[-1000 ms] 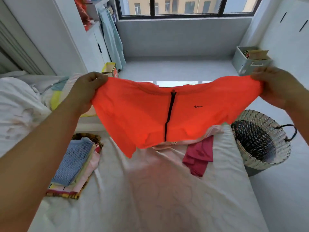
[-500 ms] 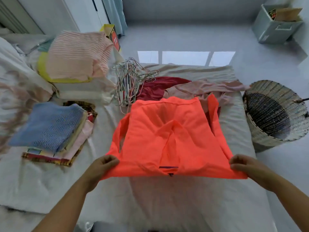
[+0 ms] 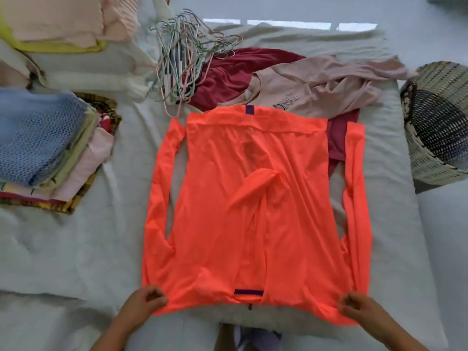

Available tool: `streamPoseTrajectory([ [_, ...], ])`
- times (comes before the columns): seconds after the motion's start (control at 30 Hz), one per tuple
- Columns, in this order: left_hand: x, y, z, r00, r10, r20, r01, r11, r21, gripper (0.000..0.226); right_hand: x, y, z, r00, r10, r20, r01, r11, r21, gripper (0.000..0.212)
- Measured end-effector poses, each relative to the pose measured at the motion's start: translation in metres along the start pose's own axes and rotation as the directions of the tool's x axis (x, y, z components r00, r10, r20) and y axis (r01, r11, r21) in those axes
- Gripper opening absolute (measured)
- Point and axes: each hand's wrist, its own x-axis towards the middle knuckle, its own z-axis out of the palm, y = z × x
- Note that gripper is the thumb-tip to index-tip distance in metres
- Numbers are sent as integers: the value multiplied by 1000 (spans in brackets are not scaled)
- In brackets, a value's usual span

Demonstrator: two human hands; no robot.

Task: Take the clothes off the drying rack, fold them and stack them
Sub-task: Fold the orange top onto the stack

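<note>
Your left grip (image 3: 149,298) and right grip (image 3: 354,306) each pinch the near edge of the top (image 3: 253,211), spread flat on the bed (image 3: 76,249). You're at the laying-out step; next, likely fold the sleeves (image 3: 355,188) inward.

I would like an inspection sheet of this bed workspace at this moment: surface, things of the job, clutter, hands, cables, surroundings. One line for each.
Surface: wrinkled white bed sheet, used as the folding area.
Job's things: bright orange long-sleeved jacket spread flat, sleeves along its sides; crumpled pale pink lettered top and dark red garment beyond it, unfolded; folded clothes stack with a blue knit on top, at left.
Clutter: tangled heap of wire hangers at the far side.
Grippers: left hand and right hand each grip a near corner of the jacket.
Cables: nothing seen.
Surroundings: woven wicker basket beside the bed, at right.
</note>
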Motion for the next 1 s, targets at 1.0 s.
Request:
streamPoseTrajectory([
  [1.0, 131, 211, 105, 912, 372, -173, -362, 928, 89, 3, 134, -179, 39, 867, -266, -422, 355, 923, 147, 14],
])
